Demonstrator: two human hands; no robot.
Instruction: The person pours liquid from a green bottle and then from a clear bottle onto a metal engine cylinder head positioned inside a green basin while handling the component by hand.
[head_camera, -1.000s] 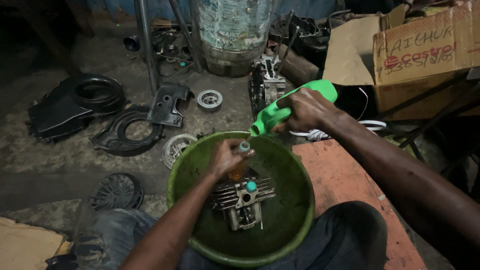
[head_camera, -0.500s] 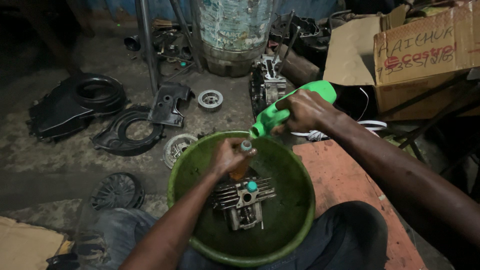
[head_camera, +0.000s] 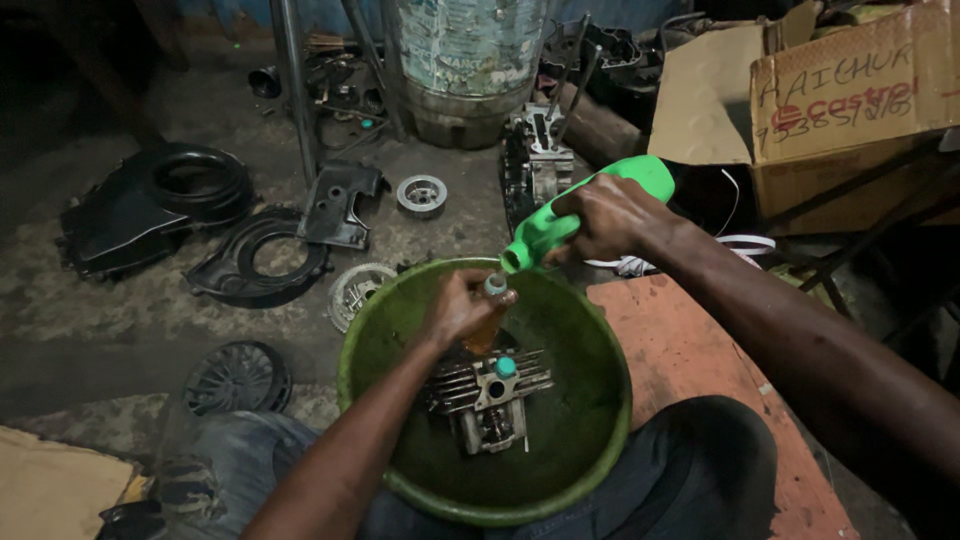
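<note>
**Green bottle tipping over a small bottle, above a basin with a finned metal part**

The right hand (head_camera: 610, 215) is wrapping its fingers around a bright green, smooth plastic bottle (head_camera: 585, 210), holding it tilted with the neck slanting down to the left. The open mouth is sitting just above the top of a small, clear bottle of amber liquid (head_camera: 487, 318), which the left hand (head_camera: 458, 308) is gripping with fingers curled closed around its body, keeping it roughly upright. Whether the two bottle mouths are touching cannot be told.

Both bottles are hanging over a round, dull green plastic basin (head_camera: 600, 440), its inside looking dark and greasy. On the basin floor, just below the left hand, a grey cast-metal engine part with rows of thin cooling fins (head_camera: 470, 385) is lying flat, with a small teal plastic cap (head_camera: 506, 367) sitting on top of it.

The basin is resting between the person's knees in worn denim. To the right a flat, rough reddish board (head_camera: 700, 350) is running alongside the rim. Beyond the basin, on the stained concrete floor, a black ring-shaped cover (head_camera: 250, 265), a toothed metal disc (head_camera: 355, 290), a small shiny round bearing-like ring (head_camera: 421, 193) and a black spoked fan wheel (head_camera: 235, 378) are lying scattered. A crumpled brown cardboard box (head_camera: 840, 110) is standing at the upper right.
</note>
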